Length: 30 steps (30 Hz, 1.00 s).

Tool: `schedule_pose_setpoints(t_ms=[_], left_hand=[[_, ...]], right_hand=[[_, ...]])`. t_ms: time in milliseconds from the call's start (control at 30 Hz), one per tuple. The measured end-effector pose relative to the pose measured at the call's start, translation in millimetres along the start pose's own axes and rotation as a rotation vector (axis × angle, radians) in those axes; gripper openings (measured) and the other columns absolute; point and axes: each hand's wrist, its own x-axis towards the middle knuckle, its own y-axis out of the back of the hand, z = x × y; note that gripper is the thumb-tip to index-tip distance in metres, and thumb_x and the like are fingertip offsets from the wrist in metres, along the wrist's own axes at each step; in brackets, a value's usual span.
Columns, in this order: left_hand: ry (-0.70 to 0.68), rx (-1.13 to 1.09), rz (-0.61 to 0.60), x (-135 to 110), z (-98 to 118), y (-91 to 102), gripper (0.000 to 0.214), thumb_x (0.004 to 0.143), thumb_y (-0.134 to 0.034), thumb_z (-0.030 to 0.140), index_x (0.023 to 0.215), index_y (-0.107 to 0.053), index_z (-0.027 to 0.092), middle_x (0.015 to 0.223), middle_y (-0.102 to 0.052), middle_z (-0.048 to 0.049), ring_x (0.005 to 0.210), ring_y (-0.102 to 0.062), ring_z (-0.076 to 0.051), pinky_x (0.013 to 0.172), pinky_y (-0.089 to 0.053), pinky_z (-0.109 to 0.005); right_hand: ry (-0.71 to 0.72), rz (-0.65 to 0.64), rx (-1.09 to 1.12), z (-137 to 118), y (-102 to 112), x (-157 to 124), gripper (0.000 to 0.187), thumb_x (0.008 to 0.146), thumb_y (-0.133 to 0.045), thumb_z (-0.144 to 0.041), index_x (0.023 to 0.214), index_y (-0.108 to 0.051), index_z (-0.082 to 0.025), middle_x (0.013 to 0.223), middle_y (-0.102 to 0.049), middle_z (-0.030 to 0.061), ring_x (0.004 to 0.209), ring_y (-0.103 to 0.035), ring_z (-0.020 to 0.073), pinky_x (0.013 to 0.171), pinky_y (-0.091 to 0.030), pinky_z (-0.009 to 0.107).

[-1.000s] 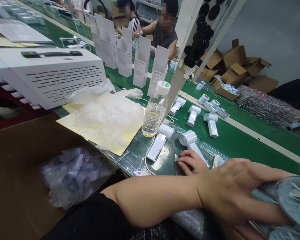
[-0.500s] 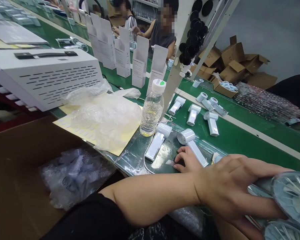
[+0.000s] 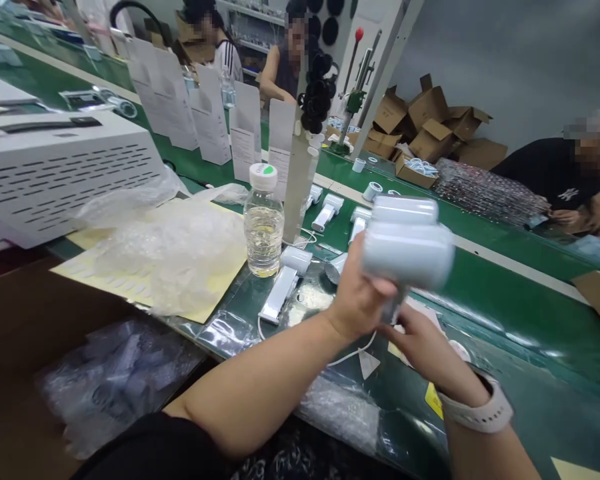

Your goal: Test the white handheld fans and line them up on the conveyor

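At near left, an open cardboard carton (image 3: 45, 320) holds a bag of wrapped items (image 3: 115, 380). Farther left stands a white vented machine (image 3: 55, 173), and in front of it a crumpled plastic wrap (image 3: 170, 260) lies on a yellow sticker sheet (image 3: 110, 280). Just right of the sheet stands a capped water bottle (image 3: 263, 227), with a row of upright white boxes (image 3: 210, 120) on the far side of it. A white dryer-shaped device (image 3: 279, 290) lies on a clear sheet on the green belt (image 3: 500, 280), near the left hand (image 3: 353, 297). That hand is closed around the stem of a second white device (image 3: 407, 253), lifted above the belt right of centre; the blur leaves it unclear whether it holds one device or two. The right hand (image 3: 420, 347), with a white watch (image 3: 475, 413) on its wrist, is half curled just below the held device, and its fingers (image 3: 397, 331) reach toward the stem, though contact is hard to tell. A white cable (image 3: 350, 357) runs below the hands. Farther right lie bubble wrap (image 3: 485, 190) and cardboard boxes (image 3: 425, 120), and a co-worker (image 3: 550, 173) in a black T-shirt sits at far right.
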Motion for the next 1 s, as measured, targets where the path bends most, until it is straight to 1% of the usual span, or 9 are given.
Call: schedule_pose_setpoints(t_ms=[67,133,200,233,367,467,733,867,1000], left_hand=[[0.082,-0.072,0.033,11.4,-0.9,3.9,0.090,0.054,-0.055,0.099,0.091,-0.070,0.018,0.090,-0.070,-0.0138,0.103,-0.066,-0.036,0.085,-0.058,-0.046],[0.228,-0.094,0.023,20.7,-3.2,9.4,0.086,0.061,-0.045,0.100,0.073,-0.067,0.018,0.071,-0.067,-0.0107,0.079,-0.068,-0.028,0.066,-0.057,-0.038],[0.338,-0.105,-0.015,24.6,-6.3,13.6,0.083,0.065,-0.044,0.099,0.065,-0.065,0.018,0.064,-0.066,-0.0088,0.064,-0.065,-0.021,0.057,-0.054,-0.032],[0.375,-0.106,-0.040,24.3,-8.1,14.4,0.082,0.066,-0.044,0.098,0.063,-0.065,0.018,0.063,-0.066,-0.0082,0.059,-0.063,-0.019,0.055,-0.052,-0.031],[0.553,-0.104,-0.178,14.6,-15.7,9.9,0.085,0.064,-0.043,0.099,0.064,-0.066,0.018,0.053,-0.062,-0.0062,0.046,-0.056,-0.016,0.046,-0.046,-0.029],[0.625,-0.091,-0.249,8.5,-20.9,5.7,0.087,0.061,-0.041,0.101,0.065,-0.066,0.017,0.049,-0.060,-0.0052,0.044,-0.055,-0.016,0.045,-0.044,-0.028],[0.604,-0.024,-0.215,7.2,-29.1,11.7,0.087,0.064,-0.043,0.098,0.073,-0.071,0.016,0.054,-0.064,-0.0076,0.048,-0.059,-0.017,0.047,-0.046,-0.029],[0.601,-0.027,-0.181,7.4,-29.2,10.7,0.085,0.060,-0.050,0.097,0.072,-0.070,0.015,0.056,-0.066,-0.0074,0.048,-0.059,-0.016,0.047,-0.046,-0.028],[0.579,-0.090,-0.188,8.4,-27.6,6.5,0.083,0.063,-0.057,0.093,0.081,-0.071,0.014,0.066,-0.070,-0.0067,0.055,-0.062,-0.016,0.053,-0.048,-0.028]], right_hand=[[-0.144,-0.001,-0.020,-4.8,30.0,2.2,0.020,0.087,-0.064,-0.037,0.075,-0.071,-0.023,0.069,-0.073,0.0037,0.062,-0.067,0.0224,0.055,-0.053,0.034],[-0.245,0.195,0.017,-12.6,47.2,5.9,0.023,0.088,-0.063,-0.040,0.074,-0.068,-0.022,0.066,-0.072,0.0039,0.059,-0.066,0.0203,0.054,-0.052,0.032],[-0.223,0.426,0.137,-21.7,48.6,8.4,0.021,0.088,-0.066,-0.040,0.079,-0.066,-0.021,0.064,-0.072,0.0036,0.057,-0.068,0.0193,0.053,-0.053,0.031],[-0.187,0.485,0.202,-25.8,44.5,8.6,0.020,0.088,-0.067,-0.040,0.081,-0.066,-0.021,0.064,-0.072,0.0032,0.057,-0.068,0.0191,0.053,-0.054,0.031],[-0.079,0.429,0.290,-35.2,20.0,2.2,0.014,0.089,-0.066,-0.034,0.084,-0.068,-0.021,0.064,-0.073,0.0013,0.058,-0.070,0.0182,0.059,-0.058,0.033],[-0.059,0.400,0.301,-36.0,13.6,-5.1,0.011,0.091,-0.063,-0.030,0.086,-0.069,-0.022,0.063,-0.073,-0.0001,0.057,-0.070,0.0169,0.058,-0.058,0.031],[-0.101,0.408,0.203,-40.5,24.1,-7.8,0.011,0.088,-0.061,-0.028,0.081,-0.067,-0.023,0.059,-0.073,-0.0012,0.054,-0.070,0.0164,0.055,-0.057,0.028],[-0.105,0.412,0.188,-43.0,24.3,-6.9,0.012,0.087,-0.060,-0.028,0.079,-0.066,-0.023,0.058,-0.072,-0.0015,0.053,-0.069,0.0161,0.055,-0.056,0.027],[-0.116,0.414,0.163,-44.8,23.7,-7.3,0.012,0.087,-0.060,-0.028,0.080,-0.067,-0.022,0.058,-0.073,-0.0013,0.052,-0.069,0.0161,0.054,-0.056,0.027]])
